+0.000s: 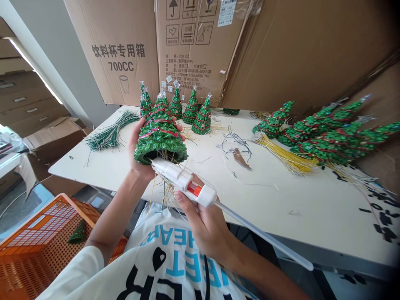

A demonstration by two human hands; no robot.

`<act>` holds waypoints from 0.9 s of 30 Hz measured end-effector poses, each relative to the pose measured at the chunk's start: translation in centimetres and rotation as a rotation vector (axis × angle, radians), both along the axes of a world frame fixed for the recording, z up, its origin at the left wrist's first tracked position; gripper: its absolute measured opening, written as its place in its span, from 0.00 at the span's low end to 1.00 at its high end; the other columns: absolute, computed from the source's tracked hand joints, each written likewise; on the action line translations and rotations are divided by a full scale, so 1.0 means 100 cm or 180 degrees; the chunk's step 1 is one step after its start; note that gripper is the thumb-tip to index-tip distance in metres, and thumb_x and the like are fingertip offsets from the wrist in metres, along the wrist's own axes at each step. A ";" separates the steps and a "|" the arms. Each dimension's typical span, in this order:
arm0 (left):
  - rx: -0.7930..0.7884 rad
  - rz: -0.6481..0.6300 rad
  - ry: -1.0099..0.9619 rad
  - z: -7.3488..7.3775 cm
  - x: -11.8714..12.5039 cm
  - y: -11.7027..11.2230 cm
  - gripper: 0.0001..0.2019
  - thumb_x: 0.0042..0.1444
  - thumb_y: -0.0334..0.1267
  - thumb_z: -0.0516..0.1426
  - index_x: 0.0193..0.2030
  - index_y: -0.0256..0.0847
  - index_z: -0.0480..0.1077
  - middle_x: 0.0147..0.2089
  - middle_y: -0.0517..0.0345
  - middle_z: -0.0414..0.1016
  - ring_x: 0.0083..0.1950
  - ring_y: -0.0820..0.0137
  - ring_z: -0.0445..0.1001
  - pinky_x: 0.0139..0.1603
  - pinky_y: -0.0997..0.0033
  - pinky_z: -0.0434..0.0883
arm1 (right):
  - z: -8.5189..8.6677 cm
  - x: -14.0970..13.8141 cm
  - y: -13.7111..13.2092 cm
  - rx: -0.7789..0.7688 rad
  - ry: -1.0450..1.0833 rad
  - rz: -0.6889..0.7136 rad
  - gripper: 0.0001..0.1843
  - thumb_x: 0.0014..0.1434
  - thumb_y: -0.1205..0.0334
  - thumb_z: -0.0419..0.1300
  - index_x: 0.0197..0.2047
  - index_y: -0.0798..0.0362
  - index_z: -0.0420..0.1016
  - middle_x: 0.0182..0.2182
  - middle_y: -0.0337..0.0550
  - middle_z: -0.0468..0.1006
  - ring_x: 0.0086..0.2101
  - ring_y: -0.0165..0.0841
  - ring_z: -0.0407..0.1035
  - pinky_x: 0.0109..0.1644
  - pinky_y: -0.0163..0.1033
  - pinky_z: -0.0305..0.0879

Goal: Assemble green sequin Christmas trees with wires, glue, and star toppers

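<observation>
My left hand point(141, 163) is wrapped round a green miniature Christmas tree point(162, 135) with red garland, tilted so its hollow base faces me. My right hand point(203, 216) grips a white hot glue gun point(175, 175) with a red-orange switch. The gun's nozzle end is at the opening of the tree's base; the very tip is hard to make out. A long whitish glue stick point(265, 235) sticks out of the gun's back. Thin yellow and green wires point(167, 191) hang from the base, beside my right hand.
Several small trees point(201, 116) stand behind the held one. More trees point(331, 137) lie at the right by a bundle of yellow wires point(281, 154). Green wires point(114, 131) lie at the left. Cardboard boxes point(125, 25) back the white table point(250, 200). An orange basket point(46, 225) stands lower left.
</observation>
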State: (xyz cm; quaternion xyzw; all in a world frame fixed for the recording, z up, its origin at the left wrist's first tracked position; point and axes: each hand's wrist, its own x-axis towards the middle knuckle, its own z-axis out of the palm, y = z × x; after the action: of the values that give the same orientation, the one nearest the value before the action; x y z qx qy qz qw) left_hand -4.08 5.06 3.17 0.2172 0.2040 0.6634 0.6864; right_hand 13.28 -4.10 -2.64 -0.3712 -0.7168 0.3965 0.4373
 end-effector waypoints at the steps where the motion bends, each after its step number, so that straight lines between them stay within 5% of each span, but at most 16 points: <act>1: 0.0026 -0.0052 -0.0003 0.000 0.000 0.000 0.26 0.71 0.56 0.52 0.58 0.42 0.82 0.48 0.38 0.88 0.58 0.40 0.86 0.51 0.42 0.87 | 0.000 -0.001 0.000 0.0025 0.0023 0.0010 0.13 0.81 0.51 0.56 0.43 0.46 0.67 0.36 0.37 0.72 0.33 0.35 0.68 0.43 0.44 0.67; 7: 0.0018 -0.0080 -0.0110 -0.005 0.002 0.002 0.25 0.70 0.58 0.53 0.54 0.42 0.83 0.48 0.38 0.87 0.58 0.42 0.86 0.53 0.44 0.87 | -0.004 -0.005 -0.004 0.0701 -0.0204 -0.0147 0.06 0.77 0.64 0.54 0.44 0.45 0.65 0.37 0.38 0.70 0.33 0.35 0.69 0.35 0.41 0.65; 12: 0.0037 -0.0029 -0.0089 -0.008 0.004 0.005 0.25 0.69 0.60 0.55 0.52 0.43 0.83 0.50 0.39 0.87 0.59 0.41 0.86 0.51 0.43 0.88 | -0.011 -0.006 -0.005 0.1189 -0.0547 -0.0334 0.10 0.71 0.72 0.54 0.45 0.45 0.64 0.38 0.40 0.71 0.34 0.35 0.71 0.36 0.41 0.68; 27: -0.0127 0.0550 -0.0018 -0.018 0.001 0.001 0.21 0.69 0.57 0.60 0.60 0.49 0.81 0.50 0.46 0.88 0.57 0.44 0.87 0.51 0.44 0.88 | -0.017 -0.010 0.000 0.1128 -0.0141 -0.0191 0.10 0.75 0.68 0.53 0.50 0.43 0.69 0.41 0.42 0.74 0.38 0.38 0.75 0.38 0.42 0.72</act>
State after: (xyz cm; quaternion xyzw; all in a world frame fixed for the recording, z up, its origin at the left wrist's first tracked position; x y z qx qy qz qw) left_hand -3.98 5.19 1.39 0.1832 0.2332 0.7165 0.6315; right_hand 12.24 -4.07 -4.32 -0.3183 -0.7735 0.2424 0.4916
